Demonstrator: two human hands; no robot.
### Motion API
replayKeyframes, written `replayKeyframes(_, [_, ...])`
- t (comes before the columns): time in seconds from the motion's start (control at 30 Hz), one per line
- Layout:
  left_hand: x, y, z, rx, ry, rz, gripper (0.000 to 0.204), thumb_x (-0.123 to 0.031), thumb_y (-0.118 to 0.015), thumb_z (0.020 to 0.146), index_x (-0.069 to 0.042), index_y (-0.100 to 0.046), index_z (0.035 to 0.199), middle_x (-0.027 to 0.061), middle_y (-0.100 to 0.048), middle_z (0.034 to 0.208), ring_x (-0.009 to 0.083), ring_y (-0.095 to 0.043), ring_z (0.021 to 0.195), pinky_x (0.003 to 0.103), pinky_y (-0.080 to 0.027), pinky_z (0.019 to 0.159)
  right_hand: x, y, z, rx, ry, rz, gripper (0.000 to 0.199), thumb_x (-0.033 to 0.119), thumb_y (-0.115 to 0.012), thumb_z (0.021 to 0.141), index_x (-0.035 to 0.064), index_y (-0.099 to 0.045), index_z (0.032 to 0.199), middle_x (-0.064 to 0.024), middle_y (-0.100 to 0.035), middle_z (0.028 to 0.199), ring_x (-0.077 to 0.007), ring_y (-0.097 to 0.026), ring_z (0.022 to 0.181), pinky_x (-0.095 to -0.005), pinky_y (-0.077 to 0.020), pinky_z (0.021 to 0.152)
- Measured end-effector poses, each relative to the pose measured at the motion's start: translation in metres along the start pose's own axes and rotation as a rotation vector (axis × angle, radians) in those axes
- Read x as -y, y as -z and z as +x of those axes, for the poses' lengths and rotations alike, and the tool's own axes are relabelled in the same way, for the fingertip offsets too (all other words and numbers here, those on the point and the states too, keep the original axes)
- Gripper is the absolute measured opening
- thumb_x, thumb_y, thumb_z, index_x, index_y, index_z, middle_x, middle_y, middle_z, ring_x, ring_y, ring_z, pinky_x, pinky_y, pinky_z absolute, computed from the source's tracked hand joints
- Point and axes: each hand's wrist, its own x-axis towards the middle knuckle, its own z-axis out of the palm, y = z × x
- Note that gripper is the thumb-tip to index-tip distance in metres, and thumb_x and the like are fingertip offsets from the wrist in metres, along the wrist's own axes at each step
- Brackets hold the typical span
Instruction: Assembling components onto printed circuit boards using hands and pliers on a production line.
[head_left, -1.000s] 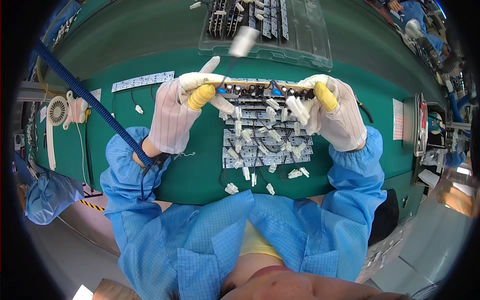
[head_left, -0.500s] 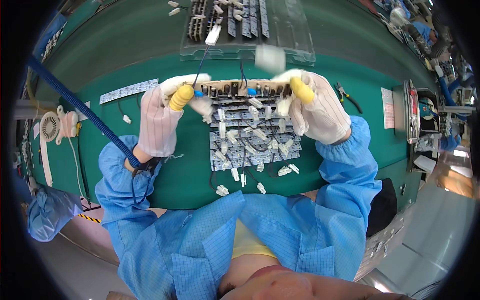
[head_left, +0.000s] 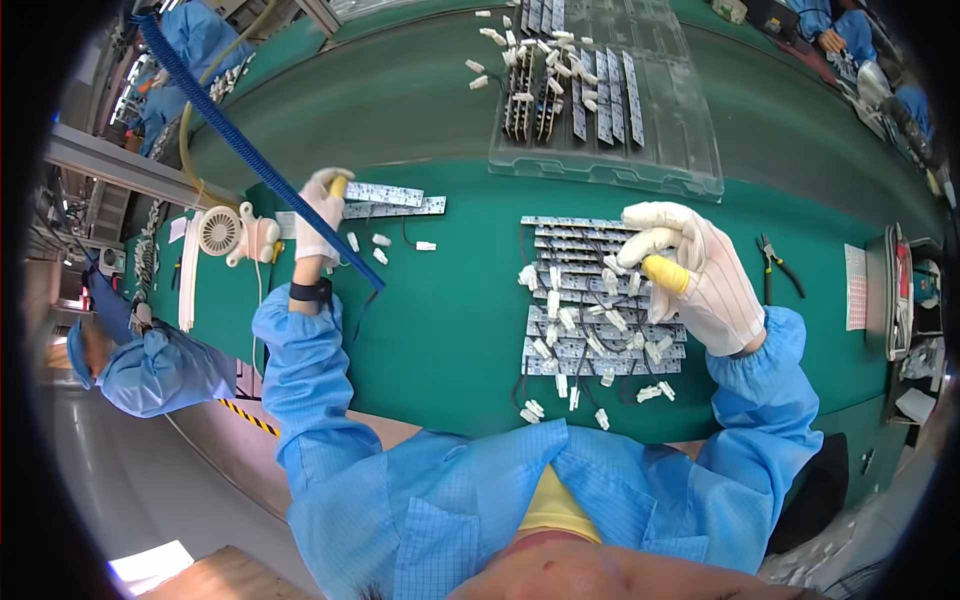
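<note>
My gloved left hand (head_left: 322, 212) is closed on the end of a circuit board strip (head_left: 385, 193), which lies partly over another light board strip (head_left: 400, 209) on the left of the green mat. Over the right part of a row of overlapping circuit boards (head_left: 600, 352) is my gloved right hand (head_left: 700, 272), its fingers curled and its yellow-covered thumb near the forefinger. Whatever sits between those fingers is hidden. Dark wires with white connectors (head_left: 568, 318) lie across these boards. A few loose-looking white connectors (head_left: 381, 240) rest near the left strips.
A clear plastic tray (head_left: 680, 165) with upright boards stands at the back. Cutting pliers (head_left: 778, 265) lie at the right. A small fan (head_left: 220, 232) sits at the left, and a blue coiled hose (head_left: 230, 130) crosses above my left hand. Co-workers (head_left: 165, 365) are nearby.
My hands held one board between them with its component side showing. My left hand has since moved left with a strip, apart from my right. The view has swung left.
</note>
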Motion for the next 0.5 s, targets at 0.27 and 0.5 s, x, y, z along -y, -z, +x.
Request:
replayKeyframes(0.27, [0.036,0.005,-0.005,-0.093,-0.104,-0.224,0.022,-0.003,-0.056,0.084,0.001,-0.064,0.104,0.0094,-0.067,0.097,0.0186,-0.061,0.092,0.029,-0.047,0.08,0.013,-0.013,-0.006,-0.015,-0.004,-0.056,0.034,0.017,-0.056,0.09,-0.0017,-0.051,0.118,-0.0058,-0.066,0.086,-0.0072,-0.054,0.05,-0.0191,-0.0418,0.045])
replayKeyframes(0.5, [-0.083,0.009,-0.035,0.211,-0.106,-1.473,0.009,-0.009,-0.058,0.092,-0.003,-0.062,0.096,0.0053,-0.058,0.085,0.0173,-0.056,0.077,0.03,-0.048,0.072,0.01,-0.011,-0.008,-0.012,0.017,-0.079,0.032,0.02,-0.057,0.09,-0.0008,-0.053,0.115,-0.0064,-0.066,0.083,-0.0073,-0.053,0.049,-0.019,-0.0415,0.044])
